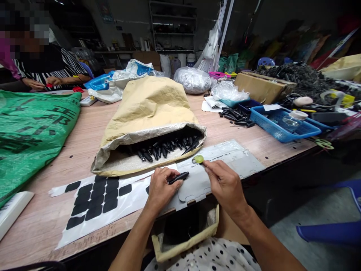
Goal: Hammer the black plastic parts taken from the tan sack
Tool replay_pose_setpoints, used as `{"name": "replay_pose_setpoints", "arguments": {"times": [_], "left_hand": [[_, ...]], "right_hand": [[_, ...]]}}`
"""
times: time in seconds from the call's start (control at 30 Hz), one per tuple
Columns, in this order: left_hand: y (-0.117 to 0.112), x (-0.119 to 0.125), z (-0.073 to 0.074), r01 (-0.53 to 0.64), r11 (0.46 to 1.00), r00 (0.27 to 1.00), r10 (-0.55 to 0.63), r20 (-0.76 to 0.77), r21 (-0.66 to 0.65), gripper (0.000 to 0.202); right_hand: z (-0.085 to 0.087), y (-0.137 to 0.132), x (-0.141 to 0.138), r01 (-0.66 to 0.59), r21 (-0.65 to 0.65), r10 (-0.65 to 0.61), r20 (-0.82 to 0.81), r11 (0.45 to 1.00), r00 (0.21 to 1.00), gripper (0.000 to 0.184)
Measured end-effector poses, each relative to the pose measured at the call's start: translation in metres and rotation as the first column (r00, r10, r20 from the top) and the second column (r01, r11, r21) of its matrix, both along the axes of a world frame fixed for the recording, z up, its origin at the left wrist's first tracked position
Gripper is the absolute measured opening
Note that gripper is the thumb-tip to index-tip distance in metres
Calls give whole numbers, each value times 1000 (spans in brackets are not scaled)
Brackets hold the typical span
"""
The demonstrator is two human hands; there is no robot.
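Observation:
My left hand is closed around a slim black tube with a tapered end, pointing right just above the grey board. Between thumb and fingertips, my right hand pinches a small round yellow-green piece; its exact kind is hard to tell. Ahead of both hands lies a tan woven sack, its mouth towards me, with many similar black tubes inside. Left of my left hand, a white sheet carries rows of black rounded-square stickers.
Below the table edge, an open tan bag sits at my lap. Green sacking covers the left side. Blue baskets, loose black parts and a cardboard box stand right. Another person works at the far left.

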State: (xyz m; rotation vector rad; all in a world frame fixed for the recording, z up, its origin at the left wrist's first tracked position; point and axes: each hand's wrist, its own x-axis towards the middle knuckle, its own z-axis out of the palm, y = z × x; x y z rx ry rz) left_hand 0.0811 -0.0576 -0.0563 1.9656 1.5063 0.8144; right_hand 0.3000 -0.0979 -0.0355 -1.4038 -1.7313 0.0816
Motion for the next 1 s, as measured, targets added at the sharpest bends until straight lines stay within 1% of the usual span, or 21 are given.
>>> {"name": "replay_pose_setpoints", "arguments": {"times": [0.1,0.17,0.23,0.37,0.5,0.57,0.63,0.7,0.77,0.8,0.83,0.87,0.9,1.0], "left_hand": [[0,0,-1,3,1000,1000,-3,-5,20,12],[0,0,-1,7,1000,1000,-7,-7,22,11],[0,0,0,9,1000,1000,-8,-15,19,11],[-1,-1,1,20,1000,999,-20,-35,10,10],[1,-2,2,55,998,996,-54,-64,12,13],[-4,-2,6,84,996,994,-81,-78,34,15],[-17,-1,12,131,990,989,-127,-78,48,18],[-37,0,18,219,976,975,-218,-47,16,21],[-61,1,19,356,933,934,-357,-4,-57,22],[-73,2,17,420,903,907,-422,1,-94,21],[-83,3,13,460,879,885,-465,-14,-128,21],[-91,4,7,469,868,875,-481,-48,-162,22],[-98,5,0,448,872,876,-472,-96,-197,22],[-110,8,-23,286,915,893,-363,-267,-286,24]], "right_hand": [[-5,16,26,157,-31,-152,129,987,980,29],[-14,27,43,280,-52,-261,235,958,936,27],[-24,36,55,355,-51,-324,307,933,895,27],[-38,45,64,419,-16,-391,326,908,861,27],[-41,45,63,427,-9,-402,317,904,859,27],[-40,44,62,424,-13,-399,312,906,862,27],[-40,44,62,424,-15,-399,307,905,864,27],[-41,44,63,423,-15,-399,306,906,864,27],[-42,45,63,422,-11,-399,307,906,864,27],[-42,45,63,424,-9,-401,308,906,863,27],[-43,45,63,426,-8,-403,309,905,862,27],[-43,45,63,428,-6,-405,311,904,860,27],[-43,45,63,430,-5,-407,312,903,858,27],[-43,45,63,434,-4,-411,314,901,856,26]]}}
